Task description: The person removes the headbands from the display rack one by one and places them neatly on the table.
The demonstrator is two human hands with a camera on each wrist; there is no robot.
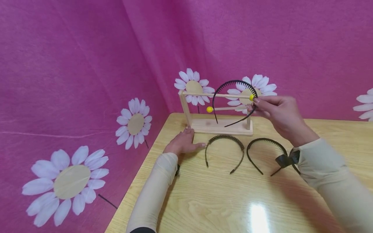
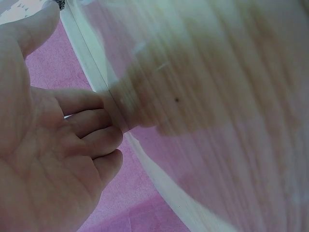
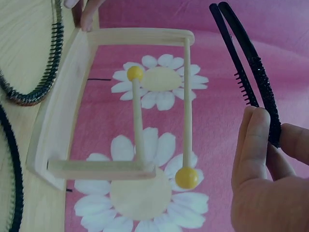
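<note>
My right hand (image 1: 281,113) pinches a black toothed headband (image 1: 235,81) between thumb and fingers at one side of its arch. In the head view the headband overlaps the upper rod of a wooden stand (image 1: 221,127), near that rod's yellow end ball (image 1: 252,97). The right wrist view shows the held headband (image 3: 263,79) apart from the rod, edge-on, with a rough dark trim. My left hand (image 1: 183,142) rests by the left end of the stand's base, its fingertips (image 2: 112,137) touching the wooden edge and its thumb spread.
A brown toothed headband (image 1: 224,137) lies on the table before the stand. Right of it is a black headband (image 1: 264,139); a dark bow (image 1: 284,160) shows beside my right sleeve. A lower rod carries another yellow ball (image 1: 209,109). Pink flowered cloth (image 1: 157,38) hangs behind and left.
</note>
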